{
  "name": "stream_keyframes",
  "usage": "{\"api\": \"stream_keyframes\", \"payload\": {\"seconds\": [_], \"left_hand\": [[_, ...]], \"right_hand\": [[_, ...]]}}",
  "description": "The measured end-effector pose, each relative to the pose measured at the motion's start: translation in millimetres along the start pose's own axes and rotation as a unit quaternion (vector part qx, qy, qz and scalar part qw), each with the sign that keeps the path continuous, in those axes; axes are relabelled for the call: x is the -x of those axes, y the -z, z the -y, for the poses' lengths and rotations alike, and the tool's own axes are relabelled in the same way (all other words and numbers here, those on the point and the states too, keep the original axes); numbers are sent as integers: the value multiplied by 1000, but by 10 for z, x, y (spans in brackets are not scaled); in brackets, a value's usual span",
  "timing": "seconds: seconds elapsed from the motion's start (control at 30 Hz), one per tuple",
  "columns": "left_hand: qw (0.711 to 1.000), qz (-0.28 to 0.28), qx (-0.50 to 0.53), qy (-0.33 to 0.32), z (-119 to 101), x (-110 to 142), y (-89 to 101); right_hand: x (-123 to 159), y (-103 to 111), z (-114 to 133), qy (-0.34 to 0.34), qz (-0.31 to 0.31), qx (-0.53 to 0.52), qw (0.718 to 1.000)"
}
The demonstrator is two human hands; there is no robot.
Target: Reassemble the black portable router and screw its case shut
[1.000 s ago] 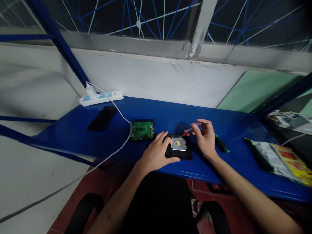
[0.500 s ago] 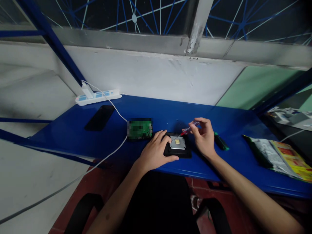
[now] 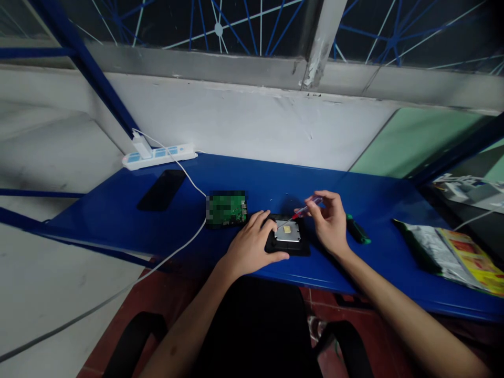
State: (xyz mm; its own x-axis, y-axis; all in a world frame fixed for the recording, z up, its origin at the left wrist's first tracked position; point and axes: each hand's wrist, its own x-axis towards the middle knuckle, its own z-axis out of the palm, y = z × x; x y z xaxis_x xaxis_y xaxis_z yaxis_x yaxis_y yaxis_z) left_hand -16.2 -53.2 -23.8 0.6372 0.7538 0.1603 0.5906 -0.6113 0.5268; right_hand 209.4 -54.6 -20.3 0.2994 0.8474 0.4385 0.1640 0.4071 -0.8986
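Head cam, the only view here, looks down on a glossy blue metal tabletop (image 3: 118, 215) pushed up against a white wall.

The left hand (image 3: 252, 244) lies palm down over the left end of a small black rectangular device with a silver metal plate in its middle (image 3: 289, 236), fingers spread and curled over its edge, pinning it flat near the front edge of the table. The right hand (image 3: 328, 220) is closed in a pinch around a thin screwdriver with a clear red handle (image 3: 305, 210); the shaft slants down and to the left so the tip sits over the silver plate. Can't tell if the tip actually touches it, too small.

Other stuff around: a green circuit board (image 3: 227, 208) sits just to the left of the black device, almost touching the left hand's fingertips. A second, dark green-handled tool (image 3: 357, 230) lies just to the right of the right hand. Further back left there's a black phone lying flat (image 3: 162, 190) and a white power strip with blue sockets (image 3: 159, 156) against the wall, with a white cable (image 3: 185, 239) running from it off the table's front edge. Well off to the right is a crumpled silver and yellow foil bag (image 3: 452, 254).
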Motion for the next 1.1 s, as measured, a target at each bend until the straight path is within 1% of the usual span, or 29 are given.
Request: {"api": "stream_keyframes", "payload": {"seconds": [0.13, 0.27, 0.33, 0.57, 0.83, 0.93, 1.1], "left_hand": [[1000, 1, -8, -1, 0, -4, -6], [1000, -5, -10, -6, 6, 7, -13], [1000, -7, -8, -7, 8, 13, -13], [1000, -5, -3, -5, 0, 12, -2], [1000, -11, 26, 10, -29, 14, 29], [1000, -14, 25, 11, -29, 14, 28], [1000, -18, 17, 10, -23, 16, 15]], "right_hand": [[0, -14, 4, 3, 23, -16, 1000], [1, -37, 8, 11, 47, -4, 999], [1, -36, 15, 16, 44, -3, 999], [-16, -1, 46, 19, 5, -8, 1000], [-25, -14, 42, 22, -3, -3, 1000], [-23, -24, 47, 25, -8, 8, 1000], [-6, -32, 28, 23, 2, 9, 1000]]}}
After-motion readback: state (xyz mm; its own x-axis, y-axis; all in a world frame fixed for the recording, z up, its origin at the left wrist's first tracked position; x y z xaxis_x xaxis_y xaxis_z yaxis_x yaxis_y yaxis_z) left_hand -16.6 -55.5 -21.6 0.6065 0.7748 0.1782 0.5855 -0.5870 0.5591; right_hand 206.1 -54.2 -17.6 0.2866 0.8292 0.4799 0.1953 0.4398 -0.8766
